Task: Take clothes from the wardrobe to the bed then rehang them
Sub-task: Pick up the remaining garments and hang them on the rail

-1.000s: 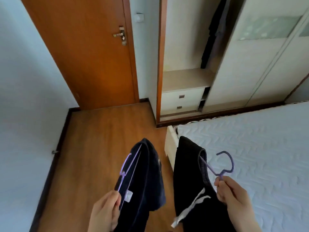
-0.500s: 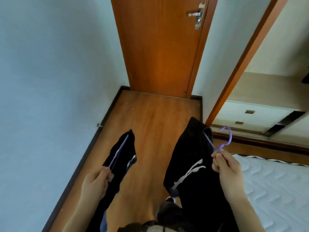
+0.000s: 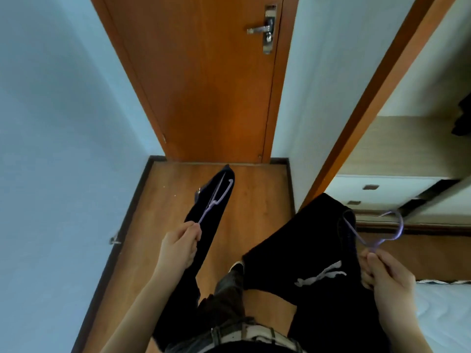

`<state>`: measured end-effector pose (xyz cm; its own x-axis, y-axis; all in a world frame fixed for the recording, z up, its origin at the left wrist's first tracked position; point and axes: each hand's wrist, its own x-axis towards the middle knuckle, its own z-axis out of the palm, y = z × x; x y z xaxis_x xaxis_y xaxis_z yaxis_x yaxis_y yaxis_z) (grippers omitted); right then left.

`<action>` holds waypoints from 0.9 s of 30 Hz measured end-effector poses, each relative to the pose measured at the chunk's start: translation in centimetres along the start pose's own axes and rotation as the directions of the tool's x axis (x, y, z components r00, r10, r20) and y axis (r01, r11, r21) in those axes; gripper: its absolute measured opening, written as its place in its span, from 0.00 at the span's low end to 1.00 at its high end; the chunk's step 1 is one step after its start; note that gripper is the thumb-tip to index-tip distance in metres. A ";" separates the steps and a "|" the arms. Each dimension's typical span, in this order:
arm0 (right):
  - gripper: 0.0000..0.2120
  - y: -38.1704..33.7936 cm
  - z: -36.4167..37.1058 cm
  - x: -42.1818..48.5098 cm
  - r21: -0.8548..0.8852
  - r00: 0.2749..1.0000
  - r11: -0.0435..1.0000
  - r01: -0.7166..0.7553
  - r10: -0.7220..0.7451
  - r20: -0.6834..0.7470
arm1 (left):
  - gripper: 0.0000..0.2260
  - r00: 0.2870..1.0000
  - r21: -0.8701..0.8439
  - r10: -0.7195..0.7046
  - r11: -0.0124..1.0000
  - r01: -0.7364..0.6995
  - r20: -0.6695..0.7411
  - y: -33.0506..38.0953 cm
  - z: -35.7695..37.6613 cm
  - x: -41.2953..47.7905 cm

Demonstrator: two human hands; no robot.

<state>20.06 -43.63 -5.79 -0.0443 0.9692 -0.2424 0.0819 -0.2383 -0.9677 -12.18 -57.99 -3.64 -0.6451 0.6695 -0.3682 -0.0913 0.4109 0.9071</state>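
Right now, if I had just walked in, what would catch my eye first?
Two dark garments on thin lilac wire hangers dominate the foreground: the left hand pinches one hanger carrying a narrow dark garment, while the right hand grips the hook of another hanger carrying black drawstring trousers. Behind them stands a closed orange-brown wooden door.

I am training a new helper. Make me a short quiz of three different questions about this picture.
1. True or false: the left hand holds a purple hanger with a dark garment.
2. Which garment shows a white drawstring?
A. the one on the left hanger
B. the black trousers at the right hand
3. Fill in: behind the hands stands a closed orange ____.

Key: 1 true; 2 B; 3 door.
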 end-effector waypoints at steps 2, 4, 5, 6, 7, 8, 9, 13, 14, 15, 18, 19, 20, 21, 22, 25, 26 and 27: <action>0.12 -0.9 0.1 2.6 -0.004 0.992 1.000 0.013 -0.013 -0.123 | 0.13 0.993 0.034 0.015 0.999 -0.019 0.121 1.9 2.3 4.8; 0.13 -2.1 0.2 4.6 0.005 0.967 1.000 0.003 -0.002 -0.255 | 0.11 0.969 0.074 0.021 0.996 -0.040 0.247 4.1 4.7 8.9; 0.13 -2.8 0.4 5.3 0.027 0.952 1.000 0.007 0.002 -0.306 | 0.11 0.947 0.099 0.028 0.993 -0.063 0.320 5.4 6.0 10.6; 0.13 -3.5 0.6 6.0 0.041 0.938 0.999 0.018 -0.003 -0.347 | 0.12 0.919 0.122 0.038 0.988 -0.093 0.392 6.7 7.3 12.3; 0.13 -4.1 0.8 6.7 0.045 0.923 0.999 0.028 -0.009 -0.384 | 0.12 0.890 0.145 0.043 0.982 -0.122 0.454 7.9 8.6 13.9; 0.12 -4.6 0.9 7.4 0.044 0.908 0.999 0.033 -0.012 -0.420 | 0.13 0.862 0.170 0.038 0.975 -0.143 0.505 9.0 10.0 15.5; 0.11 -4.9 0.9 8.1 0.044 0.890 0.998 0.032 -0.008 -0.456 | 0.13 0.833 0.193 0.025 0.968 -0.157 0.553 10.0 11.3 16.8; 0.12 -5.3 -0.6 11.2 0.046 0.813 0.998 0.032 0.001 -0.583 | 0.13 0.685 0.240 -0.011 0.940 -0.241 0.728 13.1 17.3 20.4; 0.12 -5.4 -1.2 12.0 0.046 0.795 0.998 0.040 -0.004 -0.606 | 0.13 0.656 0.247 -0.020 0.935 -0.255 0.755 13.7 19.0 21.1; 0.12 -5.5 -1.9 12.8 0.048 0.779 0.998 0.050 -0.009 -0.627 | 0.13 0.631 0.257 -0.030 0.928 -0.272 0.776 14.3 21.0 21.6; 0.12 -6.2 -4.6 15.3 0.065 0.746 0.995 0.075 -0.013 -0.666 | 0.13 0.584 0.282 -0.049 0.906 -0.315 0.810 15.9 27.1 22.4; 0.12 -6.5 -5.6 16.2 0.072 0.739 0.994 0.078 -0.009 -0.674 | 0.13 0.576 0.284 -0.052 0.904 -0.320 0.815 16.6 29.1 22.4; 0.13 -6.9 -6.7 17.1 0.081 0.733 0.993 0.082 -0.005 -0.680 | 0.13 0.571 0.282 -0.050 0.903 -0.325 0.819 17.2 31.1 22.3; 0.13 -7.3 -7.8 18.0 0.091 0.729 0.992 0.087 -0.001 -0.684 | 0.14 0.568 0.276 -0.045 0.903 -0.328 0.822 17.8 33.0 22.2; 0.13 -7.7 -9.1 18.9 0.099 0.730 0.990 0.096 -0.002 -0.684 | 0.14 0.568 0.270 -0.041 0.907 -0.325 0.822 18.5 34.9 22.1; 0.13 -9.6 -12.7 21.9 0.073 0.753 0.990 0.117 -0.041 -0.657 | 0.16 0.566 0.242 -0.058 0.936 -0.256 0.822 20.8 40.3 21.7; 0.13 -10.4 -13.7 22.9 0.055 0.757 0.992 0.117 -0.053 -0.652 | 0.16 0.562 0.230 -0.064 0.946 -0.229 0.824 21.6 41.9 21.5; 0.13 -11.2 -14.7 23.9 0.043 0.758 0.992 0.120 -0.063 -0.649 | 0.16 0.561 0.214 -0.063 0.955 -0.208 0.826 22.5 43.5 21.3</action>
<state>32.76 -16.85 0.24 0.6079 0.7902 -0.0775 0.0328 -0.1225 -0.9919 5.01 -7.61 0.06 0.2703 0.8604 -0.4320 0.2089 0.3856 0.8987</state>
